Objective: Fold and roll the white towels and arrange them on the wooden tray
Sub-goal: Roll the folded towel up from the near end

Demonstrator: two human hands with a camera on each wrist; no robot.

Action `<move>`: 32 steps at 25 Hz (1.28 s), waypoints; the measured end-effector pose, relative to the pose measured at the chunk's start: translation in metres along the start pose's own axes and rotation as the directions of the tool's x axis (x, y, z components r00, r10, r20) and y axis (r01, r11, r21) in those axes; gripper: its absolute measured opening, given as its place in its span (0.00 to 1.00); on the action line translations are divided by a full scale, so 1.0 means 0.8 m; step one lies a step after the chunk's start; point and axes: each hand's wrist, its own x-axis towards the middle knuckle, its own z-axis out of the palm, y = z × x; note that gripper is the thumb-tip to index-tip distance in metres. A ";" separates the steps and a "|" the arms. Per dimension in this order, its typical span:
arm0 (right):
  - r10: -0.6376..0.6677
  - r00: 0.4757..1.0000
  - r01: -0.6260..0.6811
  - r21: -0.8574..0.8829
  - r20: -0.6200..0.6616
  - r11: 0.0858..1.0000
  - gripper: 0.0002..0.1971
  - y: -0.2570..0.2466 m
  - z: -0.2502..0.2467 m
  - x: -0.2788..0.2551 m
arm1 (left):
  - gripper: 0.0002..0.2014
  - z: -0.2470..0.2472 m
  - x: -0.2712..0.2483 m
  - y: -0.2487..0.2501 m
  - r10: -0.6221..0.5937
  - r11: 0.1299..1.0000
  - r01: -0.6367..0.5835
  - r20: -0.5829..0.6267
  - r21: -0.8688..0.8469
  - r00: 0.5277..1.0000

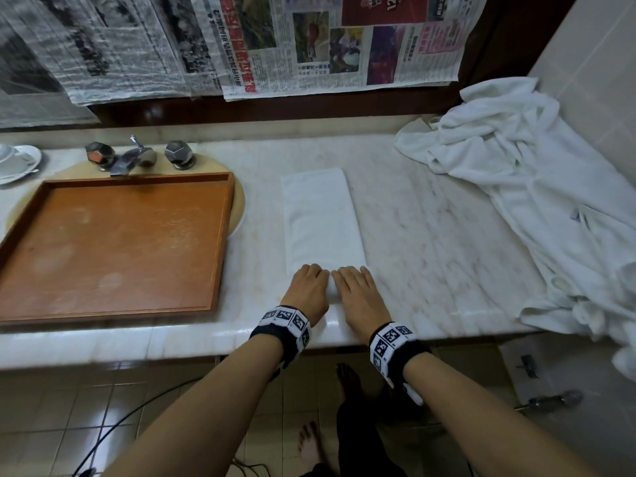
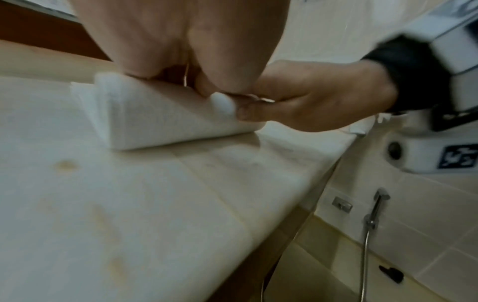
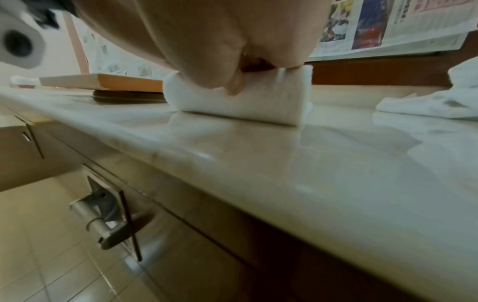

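A long folded white towel [image 1: 320,218] lies on the marble counter [image 1: 430,235], running away from me. Its near end is wound into a short roll [image 2: 160,120], also seen from the right wrist as a thick cylinder [image 3: 245,104]. My left hand [image 1: 309,284] and right hand [image 1: 354,287] sit side by side on that roll, fingers curled over its top and thumbs tucked against its near side. The wooden tray [image 1: 120,242] stands to the left of the towel with nothing on it.
A heap of loose white towels [image 1: 533,187] fills the right end of the counter against the tiled wall. A chrome tap [image 1: 134,156] stands behind the tray and a white dish [image 1: 17,161] at far left. Newspaper covers the wall behind.
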 end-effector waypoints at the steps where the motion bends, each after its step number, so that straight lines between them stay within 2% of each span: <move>1: -0.009 1.000 0.009 0.037 -0.004 0.999 0.31 0.005 -0.002 0.006 | 0.21 0.001 -0.003 0.005 -0.018 1.000 0.018 -0.032 -0.005 0.999; 4: -0.053 0.991 0.041 0.105 0.122 0.994 0.29 0.013 -0.015 0.017 | 0.29 0.013 -0.028 0.013 0.030 1.000 -0.031 -0.193 0.000 0.981; 6: -0.075 0.989 0.060 0.116 0.128 0.991 0.26 0.017 -0.015 0.017 | 0.32 0.026 -0.039 0.007 0.092 0.995 -0.095 -0.237 -0.001 0.967; 8: -0.047 0.995 0.037 0.110 0.085 0.993 0.25 0.013 -0.013 0.011 | 0.30 0.027 -0.039 -0.001 0.102 0.994 -0.109 -0.192 -0.027 0.976; 11: 0.034 0.999 -0.034 0.013 0.021 0.999 0.30 -0.002 -0.001 -0.002 | 0.21 0.013 -0.021 -0.011 0.064 0.998 -0.064 -0.031 -0.012 0.997; 13: 0.057 0.998 -0.056 -0.027 0.040 0.998 0.33 -0.009 0.007 -0.011 | 0.16 0.002 -0.004 -0.014 0.078 0.996 -0.079 0.034 0.030 0.996; 15: 0.058 0.996 -0.054 -0.064 0.068 0.996 0.36 -0.011 0.009 -0.010 | 0.17 -0.005 0.006 -0.009 0.079 0.994 -0.083 0.050 0.073 0.996; 16: 0.076 0.993 -0.070 -0.074 0.091 0.995 0.37 -0.010 0.005 -0.006 | 0.19 -0.005 0.006 -0.005 0.065 0.995 -0.066 0.022 0.077 0.998; 19: 0.057 0.996 -0.055 -0.028 0.066 0.998 0.33 0.000 -0.002 0.019 | 0.28 0.005 -0.011 0.010 0.054 0.998 -0.048 -0.185 0.039 0.981; 21: 0.007 0.994 -0.011 0.038 0.109 0.999 0.27 0.008 -0.009 0.030 | 0.32 0.014 -0.023 0.013 0.092 0.996 -0.087 -0.285 0.028 0.954; 22: -0.016 0.995 0.012 0.041 0.096 0.999 0.22 0.011 -0.012 0.031 | 0.34 0.018 -0.028 0.011 0.095 0.995 -0.093 -0.294 0.022 0.951; 23: -0.031 0.997 0.028 0.044 0.071 0.999 0.16 0.013 -0.013 0.031 | 0.35 0.022 -0.033 0.010 0.091 0.996 -0.090 -0.282 0.016 0.955; 24: -0.024 0.998 0.021 0.050 0.056 0.999 0.16 0.011 -0.015 0.028 | 0.35 0.025 -0.037 0.007 0.086 0.996 -0.084 -0.254 0.017 0.963; 25: -0.011 0.999 0.009 0.049 0.048 0.999 0.19 0.010 -0.012 0.025 | 0.34 0.029 -0.039 0.005 0.090 0.996 -0.087 -0.225 0.022 0.970; 27: 0.034 0.999 -0.034 0.011 0.022 0.999 0.18 0.004 -0.005 0.015 | 0.28 0.027 -0.037 0.001 0.114 0.993 -0.108 -0.177 0.041 0.978; 29: 0.035 0.999 -0.034 -0.019 0.037 0.999 0.28 -0.007 0.005 0.000 | 0.25 0.018 -0.024 -0.002 0.139 0.989 -0.131 -0.141 0.065 0.980; 30: 0.029 0.999 -0.028 -0.016 0.031 0.999 0.30 -0.010 0.007 -0.004 | 0.24 0.013 -0.016 -0.004 0.144 0.988 -0.137 -0.117 0.064 0.983; 32: 0.024 1.000 -0.024 -0.010 0.011 1.000 0.27 -0.008 0.007 -0.002 | 0.24 0.005 -0.006 -0.003 0.111 0.992 -0.107 -0.067 0.061 0.992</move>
